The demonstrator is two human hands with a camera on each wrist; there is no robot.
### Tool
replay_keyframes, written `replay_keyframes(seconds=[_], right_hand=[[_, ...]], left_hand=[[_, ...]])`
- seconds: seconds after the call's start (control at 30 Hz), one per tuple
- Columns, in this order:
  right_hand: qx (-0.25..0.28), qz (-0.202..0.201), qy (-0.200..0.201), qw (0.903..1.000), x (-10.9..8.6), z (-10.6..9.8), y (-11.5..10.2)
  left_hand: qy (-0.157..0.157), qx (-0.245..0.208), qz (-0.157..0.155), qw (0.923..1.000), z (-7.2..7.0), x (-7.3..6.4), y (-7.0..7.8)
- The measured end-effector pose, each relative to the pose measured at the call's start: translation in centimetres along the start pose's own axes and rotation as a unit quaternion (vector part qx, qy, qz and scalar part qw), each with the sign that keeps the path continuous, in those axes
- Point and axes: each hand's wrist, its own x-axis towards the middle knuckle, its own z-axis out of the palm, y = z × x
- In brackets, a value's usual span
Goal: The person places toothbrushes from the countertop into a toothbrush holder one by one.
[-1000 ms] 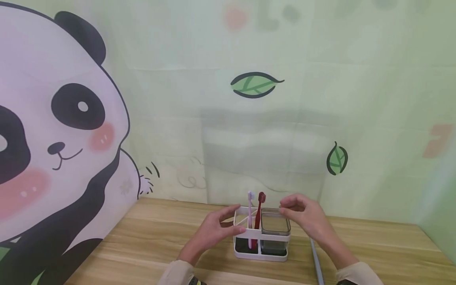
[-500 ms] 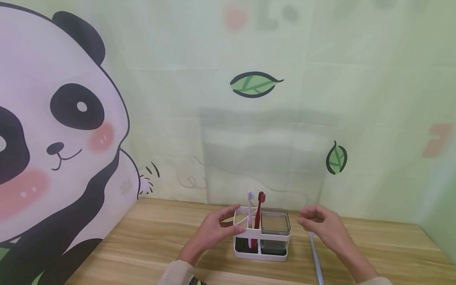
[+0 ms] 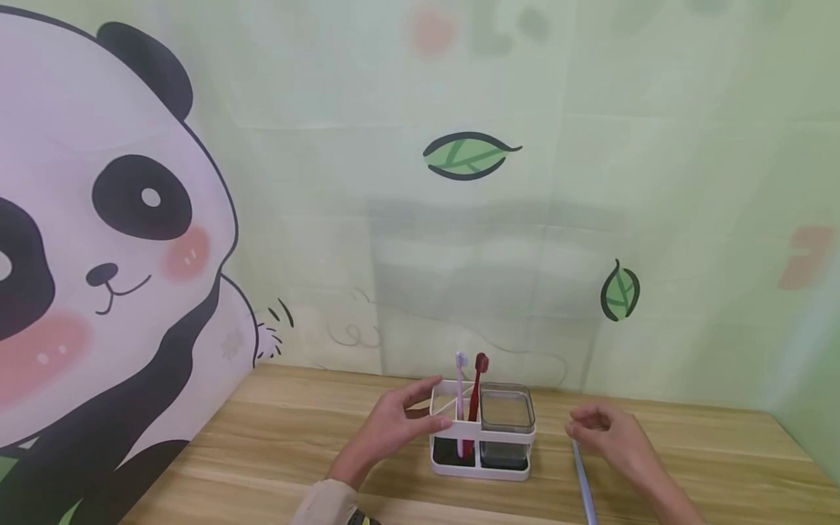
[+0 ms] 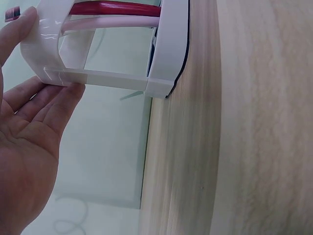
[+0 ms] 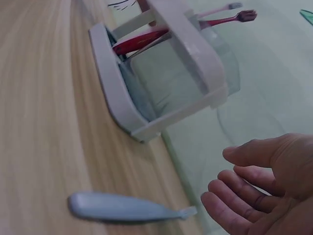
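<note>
A white toothbrush holder (image 3: 482, 473) stands upright on the wooden table. My left hand (image 3: 390, 426) grips its upper frame at the left end, thumb in front and fingers behind. Inside the holder lean a red toothbrush (image 3: 474, 405) and a pale pink toothbrush (image 3: 460, 397), heads up. A clear grey cup (image 3: 505, 453) fills its right compartment. My right hand (image 3: 607, 434) hovers right of the holder with loosely bent fingers and nothing in them. Just below those fingertips lies a blue-grey toothbrush (image 5: 120, 207), flat on the table in the right wrist view.
The wooden table (image 3: 262, 452) runs back to a pale green cloth backdrop (image 3: 315, 182) printed with leaves. A large printed panda (image 3: 131, 219) covers its left part.
My right hand has left the cup's rim and moved right and down to the far end of the blue-grey toothbrush. My left hand and the holder have stayed put.
</note>
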Motion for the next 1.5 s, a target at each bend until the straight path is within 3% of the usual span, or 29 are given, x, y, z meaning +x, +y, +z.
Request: replay_keyframes(seconds=[0.33,0.57,0.87,1.5], right_hand=[[-0.053,0.027,-0.009,0.9982,0.0,0.1,1.8],[0.005,0.069,-0.03,0.9972,-0.3,0.6,2.3],[0.005,0.076,-0.021,0.9969,-0.4,1.1,2.7],[-0.105,0.067,-0.016,0.9921,-0.3,1.4,2.6]], left_hand=[[0.0,-0.001,0.0,1.0,0.0,-0.1,0.2],[0.0,0.002,0.0,1.0,0.0,-0.1,0.2],[0.001,0.007,-0.001,1.0,0.0,0.0,0.0],[-0.001,0.006,0.001,1.0,-0.1,0.0,0.1]])
